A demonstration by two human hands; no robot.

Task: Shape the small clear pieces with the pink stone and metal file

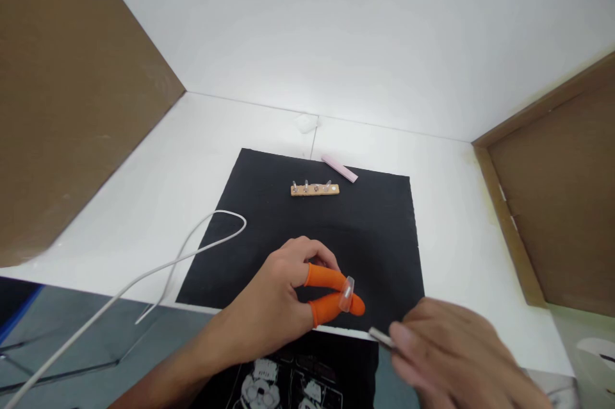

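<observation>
My left hand (pixel 288 287) is over the front of a black mat (pixel 269 229), with orange finger cots on its thumb and index finger. Between those two fingertips it pinches a clear, curved piece that looks like a false nail tip (pixel 346 295). My right hand (pixel 451 351), slightly blurred, is to the right at the table's front edge. Its fingers are closed around a slim grey stick-like tool (pixel 381 336), whose kind I cannot make out. The tool's end points toward the nail tip, apart from it.
Farther back on the mat lies a tan strip (pixel 312 190) with several clear nail tips standing on it. Behind it is a pale pink bar (pixel 339 168). A white cable (pixel 192 254) loops across the left. Brown panels (pixel 77 95) flank the white table (pixel 446 217).
</observation>
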